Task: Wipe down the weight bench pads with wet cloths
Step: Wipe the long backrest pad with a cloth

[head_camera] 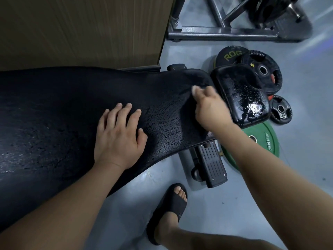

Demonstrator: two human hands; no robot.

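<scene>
Black back pad [72,114] carries the left hand [119,136], fingers spread flat. The right hand [209,109], fingers curled, clamps a dark cloth [188,105] at the pad's narrow end, just beside the wet seat pad [241,94]. Open floor [306,132] lies beyond.

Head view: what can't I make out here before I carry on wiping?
All in the head view:
- Dark cloth in the right hand: motion blur and the long black textured back pad behind it hide its edges.
- That pad's left end: cut off by the frame edge.
- Small glossy black seat pad: near corner hidden by the right hand.
- Green round weight plate: partly behind the right forearm.
</scene>
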